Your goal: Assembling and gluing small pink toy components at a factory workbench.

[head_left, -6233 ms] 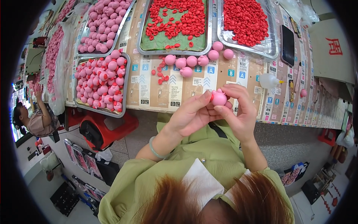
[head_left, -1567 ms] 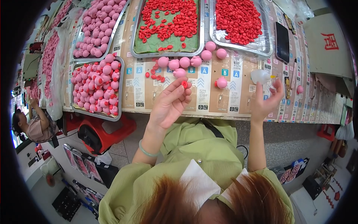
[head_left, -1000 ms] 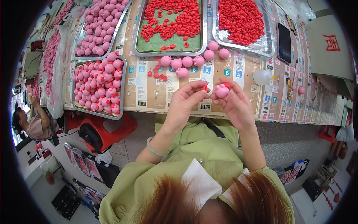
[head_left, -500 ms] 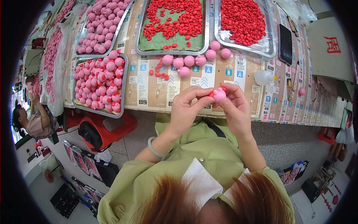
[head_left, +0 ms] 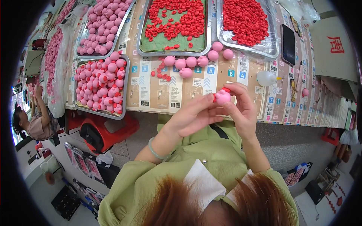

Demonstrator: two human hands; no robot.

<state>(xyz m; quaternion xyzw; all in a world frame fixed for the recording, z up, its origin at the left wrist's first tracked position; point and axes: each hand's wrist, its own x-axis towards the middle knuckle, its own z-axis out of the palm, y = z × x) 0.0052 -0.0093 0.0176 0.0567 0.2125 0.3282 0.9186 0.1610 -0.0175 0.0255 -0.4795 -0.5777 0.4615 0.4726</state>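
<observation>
Over the table's front edge I hold a small round pink toy (head_left: 223, 97) with red pieces on its top and left side. My right hand (head_left: 243, 107) pinches it between thumb and fingers. My left hand (head_left: 196, 115) is at its left, with a fingertip by the left red piece and the other fingers stretched out beneath. Beyond my hands, several plain pink balls (head_left: 186, 72) lie in a loose row on the table, with loose red pieces (head_left: 164, 76) beside them. At the left, a metal tray (head_left: 125, 90) bears pink balls fitted with red pieces.
Two metal trays of small red rings (head_left: 171, 30) (head_left: 247, 22) stand at the back, beside a tray of plain pink balls (head_left: 102, 30). A phone (head_left: 288, 44) and a small white bottle (head_left: 266, 78) lie to the right. A red stool (head_left: 109, 132) stands below; another person (head_left: 36, 120) sits far left.
My left hand has loosened from the toy, its fingers straightening and dropping lower. The toy stays in my right hand at nearly the same place. The person at far left has moved their arms.
</observation>
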